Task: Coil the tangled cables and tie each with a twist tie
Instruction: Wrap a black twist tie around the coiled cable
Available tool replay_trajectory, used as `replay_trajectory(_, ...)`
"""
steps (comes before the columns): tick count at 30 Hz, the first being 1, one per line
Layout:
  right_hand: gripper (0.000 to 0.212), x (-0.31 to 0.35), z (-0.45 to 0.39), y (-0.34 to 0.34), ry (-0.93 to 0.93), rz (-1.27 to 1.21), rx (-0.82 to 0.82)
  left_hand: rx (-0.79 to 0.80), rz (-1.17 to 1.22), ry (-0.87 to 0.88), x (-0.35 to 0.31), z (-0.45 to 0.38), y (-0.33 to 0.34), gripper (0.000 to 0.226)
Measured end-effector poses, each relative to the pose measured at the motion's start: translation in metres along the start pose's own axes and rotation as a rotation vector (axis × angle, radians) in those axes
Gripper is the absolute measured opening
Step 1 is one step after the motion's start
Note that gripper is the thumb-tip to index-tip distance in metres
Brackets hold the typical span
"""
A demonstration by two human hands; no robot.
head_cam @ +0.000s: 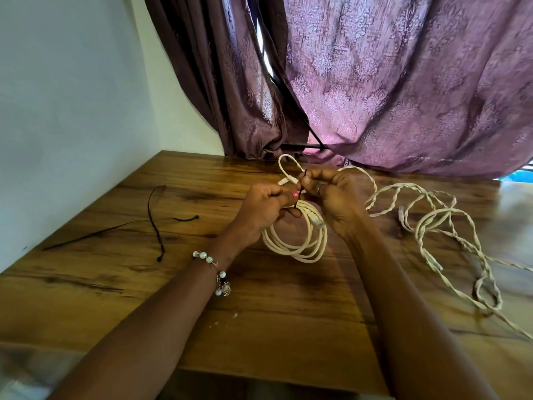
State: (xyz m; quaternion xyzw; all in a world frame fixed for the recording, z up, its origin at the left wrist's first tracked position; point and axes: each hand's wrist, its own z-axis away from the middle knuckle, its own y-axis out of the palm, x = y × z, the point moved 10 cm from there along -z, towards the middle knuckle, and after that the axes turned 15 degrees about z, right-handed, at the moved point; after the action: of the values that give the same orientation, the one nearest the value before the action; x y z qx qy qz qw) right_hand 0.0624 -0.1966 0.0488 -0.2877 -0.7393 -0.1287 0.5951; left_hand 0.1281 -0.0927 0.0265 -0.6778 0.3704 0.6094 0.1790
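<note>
Left hand [264, 210], centre of frame: fingers curled round the top of the coil [297, 238], thumb pressed against the black tie [300, 194]. Right hand [331, 197], just right of it: fingertips pinching the same tie, remaining fingers curled over the gathered strands. Plain ring [319, 189] on one right finger. Beaded bracelet [215, 269], pearl-like and clear beads, on left wrist.

Coil: cream cable, smooth round jacket, several near-circular turns hanging below both hands, lower arc over the table [115, 284]. One small loop standing up above the hands. Clear plug [315, 219] lying against the right side of the turns. Tie thin, dark, wrapped across the strands between the two hands; cannot tell whether twisted closed.

No brand, label or legible writing seen on any item.

Right of frame: loose cables [432, 223], same cream colour, wound about one another into rope-like twists, spread in irregular loops across the table toward the lower right edge. One plug end visible near the middle of that tangle.

Left of frame: spare ties [157, 223], thin and black, one curved, one short, one long and straight, lying flat, well apart from the coil.

Table: wood-grain surface, brown with dark streaks, slightly glossy. Small pale specks near bottom centre.

Upper frame: curtain [403, 82], purple, embossed damask pattern, heavy folds. White wall [72, 96], upper left.
</note>
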Motion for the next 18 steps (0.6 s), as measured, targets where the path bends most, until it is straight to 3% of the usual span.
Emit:
replay_trajectory(6, 0.021, -0.008, 0.0, -0.012, 0.055, -0.007, -0.158, 0.127, 0.035, -0.085, 0.012, -0.004, 0.005, 0.009)
replay_trajectory(13, 0.019, -0.008, 0.0, -0.014, 0.023, -0.032, -0.205, 0.212, -0.401, 0.252, -0.019, 0.001, 0.011, 0.029)
replay_trajectory(18, 0.016, 0.005, -0.001, -0.012, -0.132, 0.039, -0.07, 0.145, -0.439, 0.358, -0.023, 0.001, 0.003, 0.031)
